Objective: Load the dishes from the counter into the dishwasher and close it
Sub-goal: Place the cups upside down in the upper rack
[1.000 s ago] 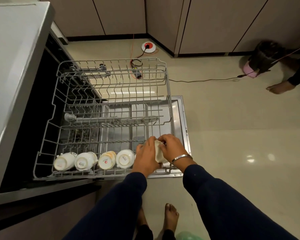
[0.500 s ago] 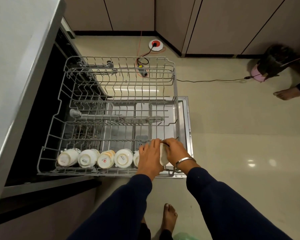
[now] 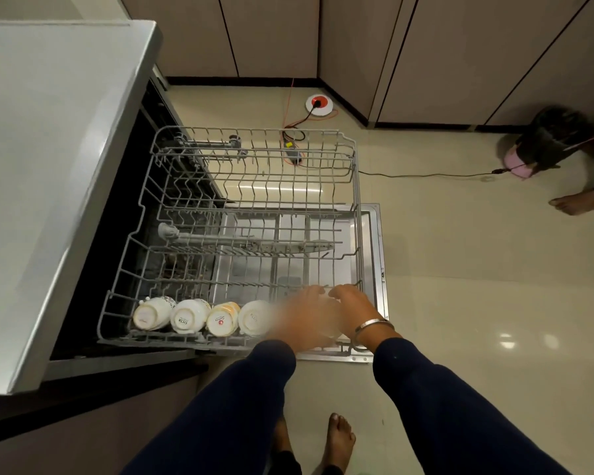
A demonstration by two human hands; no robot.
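The grey wire upper rack (image 3: 355, 207) of the dishwasher is pulled out over the open door (image 3: 378, 255). Along its near edge lie several white cups (image 3: 189, 315) on their sides, bases towards me. My left hand (image 3: 306, 318) is blurred with motion at the right end of that row. My right hand (image 3: 354, 310), with a metal bangle on the wrist, sits beside it. Between the two hands a white cup (image 3: 331, 332) shows only partly, low in the rack's near right corner. Which hand grips it is unclear.
The grey counter (image 3: 48, 166) overhangs the dishwasher on the left. On the tiled floor beyond the rack lie a round red-and-white socket (image 3: 319, 103) and cables (image 3: 426, 175). Another person's bare foot (image 3: 575, 203) and a dark bin (image 3: 542, 142) are at the right. My own feet (image 3: 338, 440) stand below.
Both hands have sunk lower with the cup into the rack's near right corner. My left hand is now sliding and blurred. The view has shifted slightly.
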